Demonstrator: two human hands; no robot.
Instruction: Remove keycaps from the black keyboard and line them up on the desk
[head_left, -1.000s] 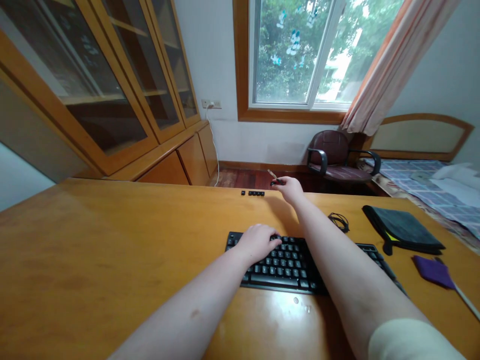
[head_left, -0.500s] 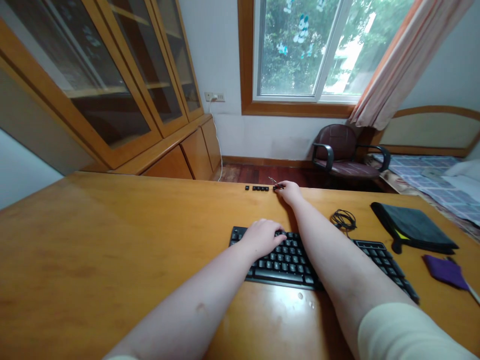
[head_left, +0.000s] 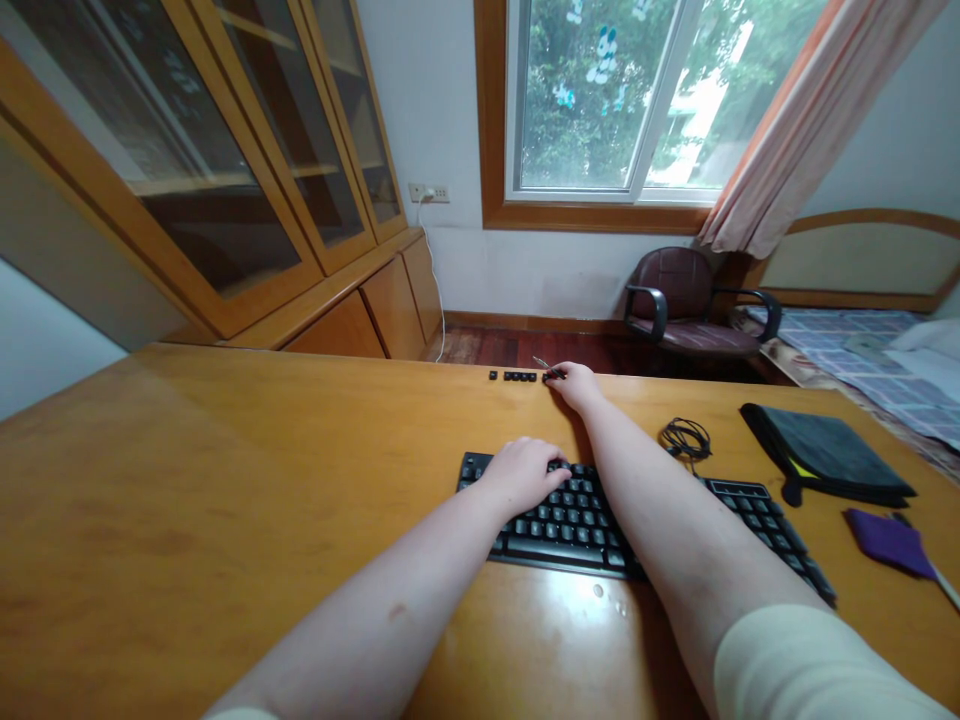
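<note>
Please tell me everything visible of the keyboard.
The keyboard is black, plastic-looking, with pale marks on its keys and a number pad at its right end. It lies on the wooden desk, keys up. The left hand rests on its upper left; the right forearm crosses over it, hiding some keys.

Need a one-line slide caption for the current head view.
Left hand rests on a black keyboard; right hand holds a thin tool beside small black keycaps on the desk.
</note>
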